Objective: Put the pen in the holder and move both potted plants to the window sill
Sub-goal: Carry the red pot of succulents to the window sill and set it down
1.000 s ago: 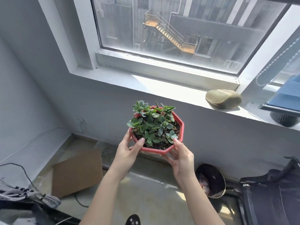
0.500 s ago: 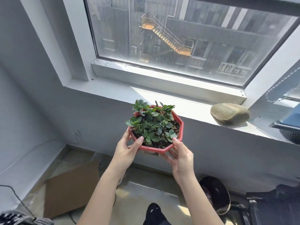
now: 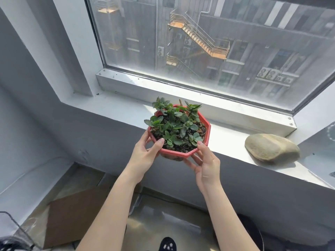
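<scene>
A red octagonal pot with small green succulents, the potted plant (image 3: pixel 178 130), is held up in the air at the front edge of the white window sill (image 3: pixel 116 107). My left hand (image 3: pixel 144 155) grips its left rim, thumb over the edge. My right hand (image 3: pixel 205 163) holds the right side from below, thumb on the rim. The pot's far half overlaps the sill; whether its base touches the sill is hidden. No pen, holder or second plant is in view.
A large smooth stone (image 3: pixel 271 150) lies on the sill to the right of the pot. The window glass (image 3: pixel 208 44) and its metal frame stand behind. Below are a grey wall, a cardboard sheet (image 3: pixel 72 216) on the floor and a dark bin at the lower right.
Both hands have carried the potted plant up and forward toward the sill. The view has come closer to the window, and the stone now sits lower right.
</scene>
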The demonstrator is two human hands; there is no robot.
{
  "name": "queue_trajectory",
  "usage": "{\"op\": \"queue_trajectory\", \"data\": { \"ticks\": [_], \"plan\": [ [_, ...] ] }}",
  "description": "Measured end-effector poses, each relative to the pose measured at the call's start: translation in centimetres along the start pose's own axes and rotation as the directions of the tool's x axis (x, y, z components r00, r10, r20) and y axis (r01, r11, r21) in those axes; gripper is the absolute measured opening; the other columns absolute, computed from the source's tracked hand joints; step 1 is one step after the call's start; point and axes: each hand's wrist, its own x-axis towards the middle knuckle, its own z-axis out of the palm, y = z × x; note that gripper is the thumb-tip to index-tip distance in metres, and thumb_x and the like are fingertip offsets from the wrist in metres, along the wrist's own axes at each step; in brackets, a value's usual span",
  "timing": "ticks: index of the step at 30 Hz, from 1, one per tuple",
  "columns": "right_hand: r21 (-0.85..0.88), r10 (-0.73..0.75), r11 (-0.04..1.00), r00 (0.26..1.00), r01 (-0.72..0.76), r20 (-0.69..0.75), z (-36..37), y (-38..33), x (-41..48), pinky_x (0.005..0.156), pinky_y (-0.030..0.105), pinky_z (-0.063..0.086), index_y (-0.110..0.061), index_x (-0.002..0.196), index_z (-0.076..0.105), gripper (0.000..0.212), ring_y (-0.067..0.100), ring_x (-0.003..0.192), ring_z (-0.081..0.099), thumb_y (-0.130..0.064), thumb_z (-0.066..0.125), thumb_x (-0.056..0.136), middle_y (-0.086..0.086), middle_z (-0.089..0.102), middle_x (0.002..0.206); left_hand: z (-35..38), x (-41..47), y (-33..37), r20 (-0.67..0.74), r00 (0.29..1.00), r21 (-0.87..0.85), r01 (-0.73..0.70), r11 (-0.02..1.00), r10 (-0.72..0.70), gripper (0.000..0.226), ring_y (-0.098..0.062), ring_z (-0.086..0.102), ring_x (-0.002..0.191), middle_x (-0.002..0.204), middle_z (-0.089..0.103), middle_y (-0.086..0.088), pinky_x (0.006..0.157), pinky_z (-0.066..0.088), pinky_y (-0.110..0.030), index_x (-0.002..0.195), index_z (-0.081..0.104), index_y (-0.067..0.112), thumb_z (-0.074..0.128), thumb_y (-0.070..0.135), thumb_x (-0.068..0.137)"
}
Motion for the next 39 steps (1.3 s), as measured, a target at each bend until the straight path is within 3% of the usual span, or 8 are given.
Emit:
{"op": "queue_trajectory", "data": {
  "ticks": [9, 14, 19, 26, 32, 39],
  "plan": [
    [-0.012, 0.002, 1.0, 1.0, -0.002, -0.023, 1.6, -0.7, 3.8, 0.083, 0.046, 0.057, -0.017, 0.102, 0.068, 0.017, 0.023, 0.099, 0.066, -0.022, 0.059, 0.089, 0.005, 0.071, 0.101, -0.2, 4.8, 0.9, 0.021, 1.0, 0.025, 0.003, 1.0, -0.004, 0.032, -0.017, 0.055, 0.122, 0.125, 0.062, 0.005, 0.103, 0.046, -0.044, 0.104, 0.054, 0.064, 0.063, 0.055, 0.075],
    [-0.022, -0.002, 1.0, 0.998, 0.001, -0.058, 2.8, -0.8, 5.4, 0.08, 0.043, 0.059, -0.014, 0.108, 0.067, 0.023, 0.023, 0.097, 0.068, -0.024, 0.06, 0.088, 0.007, 0.071, 0.103, -0.6, 7.3, 1.4, 0.062, 0.998, -0.012, 0.005, 1.0, -0.004, 0.03, -0.016, 0.064, 0.108, 0.119, 0.064, 0.001, 0.087, 0.055, -0.027, 0.11, 0.053, 0.053, 0.059, 0.036, 0.087],
    [-0.012, -0.008, 1.0, 0.997, 0.007, -0.075, 4.0, -0.8, 7.1, 0.071, 0.036, 0.06, -0.01, 0.115, 0.065, 0.031, 0.018, 0.092, 0.07, -0.025, 0.061, 0.087, 0.002, 0.074, 0.098, -1.5, 9.9, 1.5, 0.1, 0.995, 0.0, 0.009, 1.0, -0.009, 0.039, -0.016, 0.062, 0.113, 0.122, 0.062, 0.0, 0.091, 0.054, -0.031, 0.125, 0.051, 0.042, 0.059, 0.037, 0.087],
    [-0.085, -0.014, 0.996, 0.994, 0.004, -0.11, 5.0, -0.6, 8.6, 0.081, 0.04, 0.059, -0.012, 0.116, 0.064, 0.034, 0.022, 0.099, 0.068, -0.031, 0.06, 0.088, -0.001, 0.074, 0.096, -2.4, 12.8, 1.1, 0.143, 0.989, 0.009, 0.038, 0.999, -0.039, 0.049, -0.016, 0.061, 0.114, 0.125, 0.061, -0.001, 0.095, 0.052, -0.037, 0.13, 0.049, 0.038, 0.062, 0.044, 0.083],
    [-0.115, -0.011, 0.993, 0.992, -0.004, -0.129, 5.4, -0.6, 9.4, 0.086, 0.044, 0.057, -0.01, 0.121, 0.062, 0.064, 0.023, 0.105, 0.066, -0.046, 0.064, 0.069, 0.001, 0.072, 0.106, -2.6, 14.0, 1.1, 0.162, 0.986, -0.006, 0.045, 0.999, -0.044, 0.059, -0.018, 0.062, 0.113, 0.127, 0.059, -0.002, 0.092, 0.053, -0.032, 0.133, 0.045, 0.036, 0.06, 0.048, 0.078],
    [-0.148, -0.019, 0.989, 0.989, -0.003, -0.147, 5.7, -0.5, 9.8, 0.084, 0.043, 0.058, -0.009, 0.122, 0.061, 0.07, 0.023, 0.106, 0.065, -0.05, 0.064, 0.065, 0.002, 0.07, 0.112, -3.0, 14.8, 0.9, 0.181, 0.982, -0.011, 0.059, 0.998, -0.056, 0.07, -0.02, 0.061, 0.115, 0.129, 0.058, -0.004, 0.093, 0.054, -0.033, 0.136, 0.044, 0.031, 0.062, 0.053, 0.073]
  ]
}}
